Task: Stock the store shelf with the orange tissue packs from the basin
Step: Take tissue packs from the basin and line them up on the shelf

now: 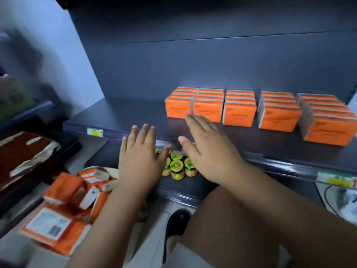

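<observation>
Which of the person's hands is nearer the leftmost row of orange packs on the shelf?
Right. The right hand has its fingertips just before the leftmost row; the left hand hangs lower left, at the shelf edge.

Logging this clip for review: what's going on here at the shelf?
A person crouches at a store shelf that already holds five rows of orange tissue packs. Both the left hand and right hand are open and empty over the shelf's front edge, the right one close to the leftmost row. More loose packs wait in the basin at lower left.
</observation>
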Demonstrator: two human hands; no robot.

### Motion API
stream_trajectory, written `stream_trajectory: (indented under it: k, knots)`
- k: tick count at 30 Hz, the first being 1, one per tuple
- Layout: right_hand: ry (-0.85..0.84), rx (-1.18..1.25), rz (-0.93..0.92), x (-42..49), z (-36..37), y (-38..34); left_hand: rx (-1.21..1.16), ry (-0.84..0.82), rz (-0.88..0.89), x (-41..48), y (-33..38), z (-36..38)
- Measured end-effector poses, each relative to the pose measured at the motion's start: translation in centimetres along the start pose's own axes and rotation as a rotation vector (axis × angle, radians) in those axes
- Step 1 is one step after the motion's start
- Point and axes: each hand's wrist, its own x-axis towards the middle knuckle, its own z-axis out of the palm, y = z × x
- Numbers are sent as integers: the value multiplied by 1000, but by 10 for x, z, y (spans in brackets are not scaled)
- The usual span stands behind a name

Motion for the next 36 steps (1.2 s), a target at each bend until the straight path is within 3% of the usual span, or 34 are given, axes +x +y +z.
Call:
stream_trajectory:
  k: [4,12,16,22,29,36]
  knots:
    - [-54,-40,-157,-5,64,-60,74,-10,-136,-32,-74,-16]
    - [-287,-20,-160,-10,169,-107,170,-204,-385,-104,-181,-13]
    - [-494,-2,-200,-16,194,-116,116,-274,-460,-120,-201,6]
    - [-715,52,-44,-8,232,-118,5,-381,-504,-131,-218,38]
    - [-796,-11,-16,7,285,-138,-76,-545,-477,-128,-237,83]
    - [-840,-60,15,22,322,-155,30,-724,-532,-114,-246,108]
